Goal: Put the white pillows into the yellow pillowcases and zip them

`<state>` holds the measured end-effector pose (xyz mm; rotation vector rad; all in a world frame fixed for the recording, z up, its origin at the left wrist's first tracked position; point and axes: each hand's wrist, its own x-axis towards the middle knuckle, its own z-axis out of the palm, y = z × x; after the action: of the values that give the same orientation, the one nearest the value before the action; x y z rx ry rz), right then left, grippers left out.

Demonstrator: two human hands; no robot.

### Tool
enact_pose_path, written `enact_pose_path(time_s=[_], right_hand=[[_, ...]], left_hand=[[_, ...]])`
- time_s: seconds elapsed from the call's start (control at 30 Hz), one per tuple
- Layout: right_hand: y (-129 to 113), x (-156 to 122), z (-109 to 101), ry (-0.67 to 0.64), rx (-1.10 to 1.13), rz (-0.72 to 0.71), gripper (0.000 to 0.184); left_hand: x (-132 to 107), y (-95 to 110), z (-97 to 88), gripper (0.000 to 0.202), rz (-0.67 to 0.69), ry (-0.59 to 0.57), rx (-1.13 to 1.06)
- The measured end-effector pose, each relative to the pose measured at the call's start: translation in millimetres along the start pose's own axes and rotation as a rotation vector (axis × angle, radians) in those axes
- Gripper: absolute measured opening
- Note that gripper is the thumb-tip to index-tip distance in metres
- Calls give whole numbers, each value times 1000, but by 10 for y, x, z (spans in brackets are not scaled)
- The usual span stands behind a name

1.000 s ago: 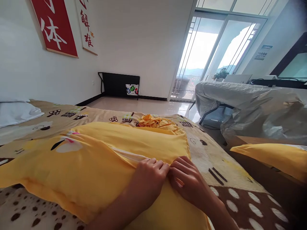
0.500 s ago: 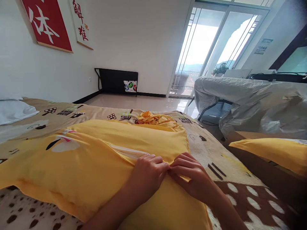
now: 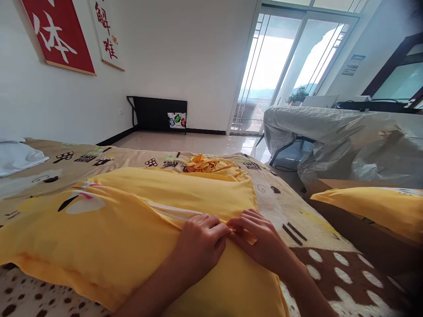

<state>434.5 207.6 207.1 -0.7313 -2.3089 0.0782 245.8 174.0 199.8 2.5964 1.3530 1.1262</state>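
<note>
A plump yellow pillowcase (image 3: 122, 237) lies across the bed, with a printed face patch near its left end. Along its middle runs a seam opening, where a white strip (image 3: 172, 210) that looks like zipper tape shows. My left hand (image 3: 203, 237) is closed on the fabric at the right end of this opening. Right beside it, my right hand (image 3: 259, 237) pinches the same seam, fingertips almost touching the left ones. Whatever small part lies between the fingertips is hidden.
A crumpled yellow cloth (image 3: 214, 165) lies behind the pillowcase on the patterned blanket (image 3: 317, 229). To the right, another yellow pillow (image 3: 370, 207) rests on a cardboard box (image 3: 333, 184). Beyond stands a plastic-covered table (image 3: 307, 119). White cloth (image 3: 20, 158) sits at far left.
The view has shifted slightly, so the scene sits a little further left. Both hands stay at the seam; the right hand's fingers have shifted slightly in their pinch.
</note>
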Motion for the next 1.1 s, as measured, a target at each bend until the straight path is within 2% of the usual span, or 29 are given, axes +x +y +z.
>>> enact_pose_path(time_s=[0.2,0.43,0.6,0.7,0.8,0.9,1.1], right_hand=[[-16,14,20,-13,-18,-52,16],[-22,5,43,11,-5,-42,15],[-2,2,42,15,-14,-44,14],[-6,7,27,17,-11,-41,15],[-18,12,10,15,-9,-31,14],[-31,16,0,12,-21,-29,13],[-56,26,-5,40,-49,-51,14]], left_hand=[[-6,19,15,11,-70,-61,-21],[24,57,15,11,-292,-67,-159],[47,77,-22,11,-376,-37,-261],[43,58,-57,13,-352,10,-230],[34,16,-132,15,-275,72,-114],[31,-42,-253,16,-242,69,-54],[15,-198,-551,15,-341,3,-20]])
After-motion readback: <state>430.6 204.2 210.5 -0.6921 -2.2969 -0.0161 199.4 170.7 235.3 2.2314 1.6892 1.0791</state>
